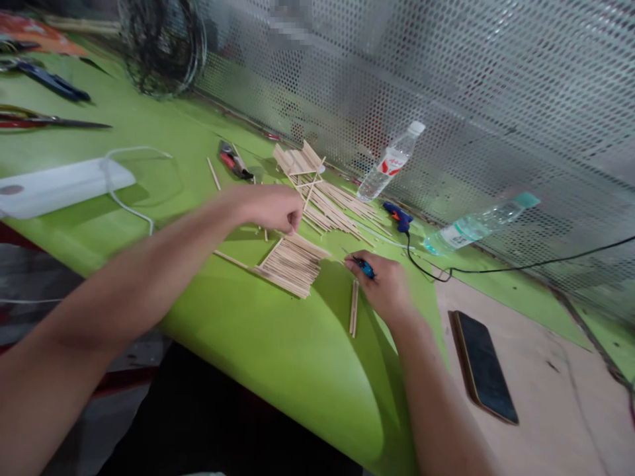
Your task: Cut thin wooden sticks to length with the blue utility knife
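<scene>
Slim wooden sticks laid side by side form a small panel (292, 264) on the green table. My left hand (278, 208) is closed in a pinch above its far edge, on the end of a pale wooden stick (312, 246) that runs along that edge. To the right, my right hand (381, 281) is wrapped round a blue-handled tool (364, 267) with a thin tip; its exact kind is unclear. A long stick (231, 259) reaches out from the panel's left corner. Two short sticks (354, 309) lie beneath my right hand.
Behind the panel lie a heap of loose sticks (332, 208), a small stick structure (300, 160) and red-handled pliers (233, 160). A glue gun (397, 215), two bottles (391, 162) and a phone (483, 363) are rightward. Scissors (44, 121) and a white device (69, 185) lie left.
</scene>
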`<state>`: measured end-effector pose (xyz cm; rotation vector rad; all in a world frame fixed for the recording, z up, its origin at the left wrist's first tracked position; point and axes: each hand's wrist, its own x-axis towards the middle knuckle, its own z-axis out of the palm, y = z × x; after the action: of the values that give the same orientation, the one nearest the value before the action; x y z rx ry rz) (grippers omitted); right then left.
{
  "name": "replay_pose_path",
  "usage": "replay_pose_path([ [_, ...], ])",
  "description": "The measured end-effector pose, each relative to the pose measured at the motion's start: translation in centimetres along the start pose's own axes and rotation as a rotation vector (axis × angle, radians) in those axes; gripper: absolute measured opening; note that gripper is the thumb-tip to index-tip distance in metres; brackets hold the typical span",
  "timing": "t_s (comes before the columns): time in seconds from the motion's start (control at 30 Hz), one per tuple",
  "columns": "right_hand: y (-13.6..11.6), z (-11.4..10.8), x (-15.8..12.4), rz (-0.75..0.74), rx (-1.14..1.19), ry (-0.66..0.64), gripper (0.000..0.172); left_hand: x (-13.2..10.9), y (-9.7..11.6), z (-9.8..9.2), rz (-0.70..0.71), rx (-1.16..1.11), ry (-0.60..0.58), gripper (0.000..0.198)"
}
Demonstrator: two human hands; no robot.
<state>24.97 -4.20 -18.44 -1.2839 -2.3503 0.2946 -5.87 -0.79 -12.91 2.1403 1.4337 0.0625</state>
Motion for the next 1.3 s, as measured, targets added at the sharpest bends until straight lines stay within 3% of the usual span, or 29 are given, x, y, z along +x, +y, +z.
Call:
replay_pose_path([
  [0.33,0.2,0.6,0.1,-0.045,-0.021,0.010,0.020,0.4,-0.7,0.3,0.006,-0.047,0.012,0.018],
  [0.7,0.4,0.6,0.1,-0.037,-0.004,0.000,0.017,-0.2,0.1,0.4,-0.004,-0.080,0.013,0.017],
  [1.0,0.4,0.8,0.2,-0.078,-0.030,-0.016,0.020,0.0,-1.6,-0.7,-0.054,-0.094,-0.009,0.018],
  [1.3,0.6,0.6,0.3,-0.088,-0.033,0.064,0.016,0.0,-0.8,-0.6,-0.048,-0.087,-0.034,0.020],
])
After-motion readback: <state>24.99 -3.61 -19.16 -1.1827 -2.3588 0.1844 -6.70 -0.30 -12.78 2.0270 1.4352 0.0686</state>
